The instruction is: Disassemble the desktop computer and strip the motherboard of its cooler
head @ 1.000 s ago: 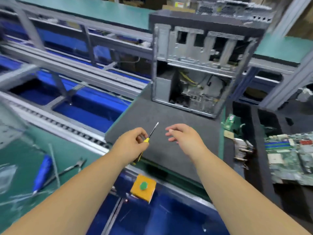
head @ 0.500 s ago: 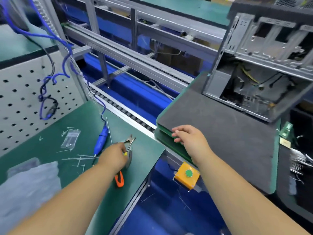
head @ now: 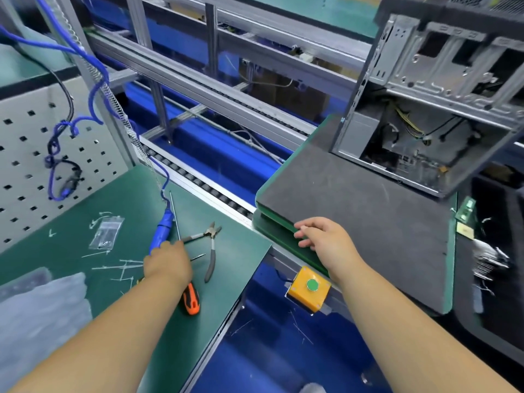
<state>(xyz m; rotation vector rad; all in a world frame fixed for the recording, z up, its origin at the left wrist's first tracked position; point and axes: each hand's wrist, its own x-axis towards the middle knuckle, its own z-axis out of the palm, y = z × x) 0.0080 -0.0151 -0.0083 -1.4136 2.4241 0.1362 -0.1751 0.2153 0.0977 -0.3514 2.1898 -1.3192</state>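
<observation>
The open desktop case [head: 402, 61] stands at the back of the grey foam pad [head: 368, 217], with cables and a board [head: 416, 163] visible inside. My left hand [head: 167, 263] lies knuckles-up on the green bench, its fingertips at the lower end of the blue electric screwdriver [head: 162, 229]. A small screwdriver's tip [head: 198, 256] pokes out from under that hand, and the hand hides whether it grips anything. My right hand [head: 323, 241] is relaxed, with its fingers touching the pad's front left edge.
Pliers [head: 211, 251], a long thin bit [head: 174, 217] and an orange-and-black screwdriver handle [head: 191, 297] lie around my left hand. Cut cable ties and a small bag [head: 106, 232] lie further left. A yellow box with a green button [head: 310, 287] hangs below the pad. A roller conveyor [head: 198, 180] runs behind.
The view swung left from the case to the bench. My left hand carried the small screwdriver down to the bench, then slid left to the blue tool. My right hand settled on the pad's edge.
</observation>
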